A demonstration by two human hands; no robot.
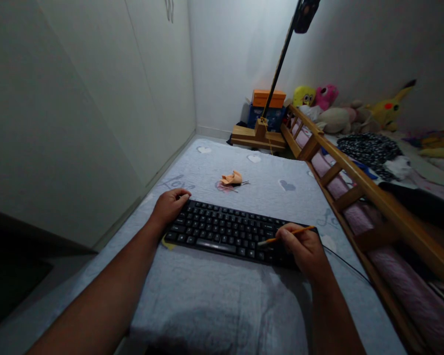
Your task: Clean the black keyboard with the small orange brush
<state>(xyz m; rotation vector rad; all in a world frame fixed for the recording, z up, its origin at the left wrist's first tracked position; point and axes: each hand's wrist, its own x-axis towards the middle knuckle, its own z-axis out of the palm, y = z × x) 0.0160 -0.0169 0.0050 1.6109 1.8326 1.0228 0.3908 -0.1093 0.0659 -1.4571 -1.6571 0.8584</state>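
So there's a pale blue heart-print cloth (pixel 207 291) under a long black plastic keyboard (pixel 216 228), left hand (pixel 170 206) at its far left corner, fingers curled, can't tell if they're gripping. Right hand (pixel 304 246) has its fingers pinching a slim orange-handled brush (pixel 270 241) over the keyboard's right-side keys; I'd say moving it calls for a light grip. Beyond the keyboard's a small crumpled peach-coloured piece (pixel 236 177).

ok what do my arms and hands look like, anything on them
Both are bare: no gloves on the left hand or right hand, no sleeves on the visible forearms, and no watch or bracelet in view.
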